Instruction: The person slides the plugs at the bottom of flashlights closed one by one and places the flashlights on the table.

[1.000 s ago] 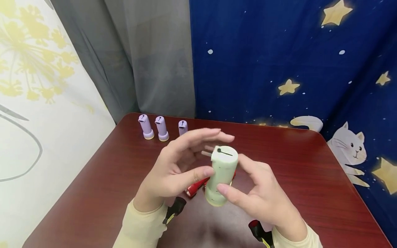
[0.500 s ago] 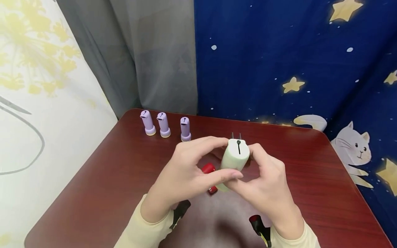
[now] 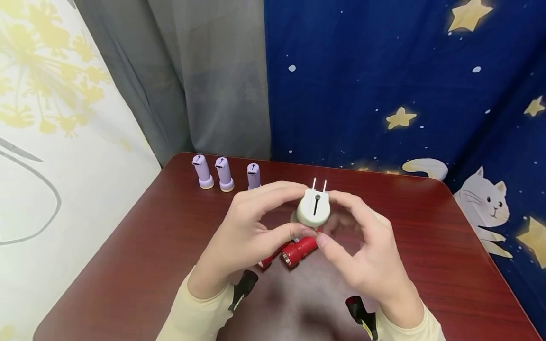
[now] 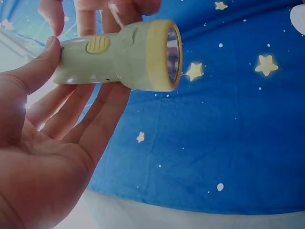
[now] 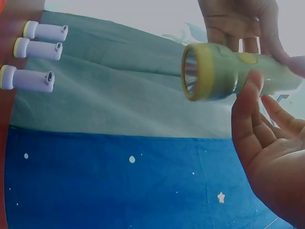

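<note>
A pale green flashlight [image 3: 313, 218] with a yellow rim is held between both hands above the table. Its flat tail end, with a black slot, faces up in the head view, and two metal plug prongs [image 3: 313, 183] stick out toward the far side. My left hand [image 3: 249, 225] grips it from the left, thumb near the tail end in the left wrist view. From the other side my right hand [image 3: 368, 253] pinches the body. A yellow switch [image 4: 98, 45] and the clear lens [image 4: 173, 56] show in the left wrist view. Below lies a red flashlight [image 3: 298, 251].
Another red flashlight [image 3: 268, 259] lies partly hidden beside the first. Three purple flashlights [image 3: 203, 173] stand lens-down near the back left of the brown table [image 3: 141, 265]. Grey and blue curtains [image 3: 341, 94] hang behind it.
The green flashlight has turned so its prongs, first pointing left, now point away. Both hands shifted right with it, then slightly back left. My left fingers have closed in on it.
</note>
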A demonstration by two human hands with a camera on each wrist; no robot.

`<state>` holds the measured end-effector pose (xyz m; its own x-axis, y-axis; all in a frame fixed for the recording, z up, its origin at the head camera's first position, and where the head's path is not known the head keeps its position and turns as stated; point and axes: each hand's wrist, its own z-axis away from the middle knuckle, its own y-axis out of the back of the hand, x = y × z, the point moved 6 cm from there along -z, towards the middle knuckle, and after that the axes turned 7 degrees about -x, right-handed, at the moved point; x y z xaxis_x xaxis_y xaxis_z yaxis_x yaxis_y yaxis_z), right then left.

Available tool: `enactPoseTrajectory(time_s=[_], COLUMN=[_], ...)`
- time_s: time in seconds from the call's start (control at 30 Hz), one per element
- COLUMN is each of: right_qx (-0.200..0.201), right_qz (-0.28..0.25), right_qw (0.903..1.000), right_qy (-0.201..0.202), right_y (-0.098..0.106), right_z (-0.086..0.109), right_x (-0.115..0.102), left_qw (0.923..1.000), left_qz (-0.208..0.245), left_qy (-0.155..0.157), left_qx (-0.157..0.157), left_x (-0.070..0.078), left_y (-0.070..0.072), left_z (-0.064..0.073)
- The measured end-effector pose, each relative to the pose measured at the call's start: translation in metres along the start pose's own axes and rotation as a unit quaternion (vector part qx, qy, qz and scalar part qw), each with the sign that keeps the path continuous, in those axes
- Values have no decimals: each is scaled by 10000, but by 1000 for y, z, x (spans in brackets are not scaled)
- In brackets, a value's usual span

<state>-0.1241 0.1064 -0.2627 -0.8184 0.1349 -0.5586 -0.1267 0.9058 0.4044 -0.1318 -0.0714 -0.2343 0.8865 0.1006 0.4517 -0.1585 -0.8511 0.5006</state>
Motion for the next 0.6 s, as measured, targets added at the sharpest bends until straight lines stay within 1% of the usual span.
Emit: enactPoseTrajectory(time_s=[0.1,0.2,0.23,0.33,0.43,0.5,0.6], right_qx=[-12,-39,-34,-24,26,64,124], right_qz=[-565,-1099,-1157,-1199,-992,-861,-745], right_qw=[9984,9939,9931,9915,9911,9906,9895], right_qy=[-19,-88,-185,-506,-883,-1064,-1231], right_y=[0,-1,-1,-1,0,1,1], right_z=[2,3,4,4,6,7,7], right_x=[1,3,3,5,7,8,9], left_qw=[10000,9999,9999,9998,9995,9990,9979], left_qz=[34,7,-21,-129,-296,-422,-611], left_qy=[-75,-144,-156,-131,-74,-39,4], left_qx=[7,25,30,-3,-74,-130,-198], left_x=[0,-1,-1,-2,-3,-5,-7], left_y=[-1,-2,-3,-4,-7,-9,-12], left_z=[0,0,0,0,1,1,1])
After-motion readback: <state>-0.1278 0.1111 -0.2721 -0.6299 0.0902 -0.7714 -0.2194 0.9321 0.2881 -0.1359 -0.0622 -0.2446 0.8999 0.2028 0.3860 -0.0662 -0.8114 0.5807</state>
